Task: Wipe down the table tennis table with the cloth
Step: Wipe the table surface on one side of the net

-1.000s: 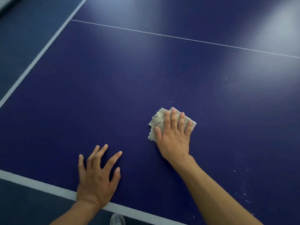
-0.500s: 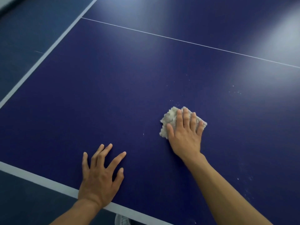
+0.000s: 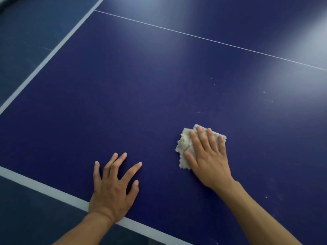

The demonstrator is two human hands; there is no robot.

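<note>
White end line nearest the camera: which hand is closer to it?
Left. The left hand lies flat with its heel at the white end line; the right hand presses the cloth farther up the table.

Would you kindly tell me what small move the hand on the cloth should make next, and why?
Probably slide the cloth forward: the right hand presses it flat on the table, and white specks lie just beyond its far edge. The left hand rests spread near the white border.
</note>
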